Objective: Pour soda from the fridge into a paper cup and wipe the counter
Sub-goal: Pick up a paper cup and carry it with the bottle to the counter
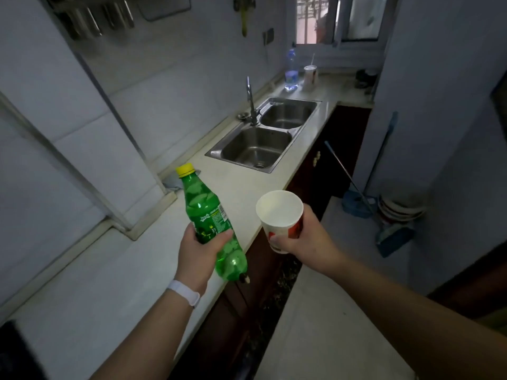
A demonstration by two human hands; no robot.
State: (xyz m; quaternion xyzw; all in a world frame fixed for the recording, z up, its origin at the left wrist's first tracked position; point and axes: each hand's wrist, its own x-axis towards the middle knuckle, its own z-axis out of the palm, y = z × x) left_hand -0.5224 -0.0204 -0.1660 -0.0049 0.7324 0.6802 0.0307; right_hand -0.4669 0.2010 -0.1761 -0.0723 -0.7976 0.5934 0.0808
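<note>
Both hands are full. Left hand is wrapped round the middle of the green soda bottle, fingers closed over the label, and the bottle is held in the air above the front edge of the surface, tilted with its neck pointing up and away. Yellow cap is on. A white wristband sits on that wrist. Right hand is clamped on the paper cup, thumb across the red-printed side, cup just beside the bottle but not touching it, held out past the surface edge over the dark cabinet fronts. The cup's mouth faces the camera; its white inside looks dry, though I can't tell for sure. Further along the pale surface, a steel double sink with a tall tap between the bowls. Beyond it, near the window, a clear bottle and a lidded cup with a straw stand side by side. Down on the floor to the right, a blue mop leans by the wall.
</note>
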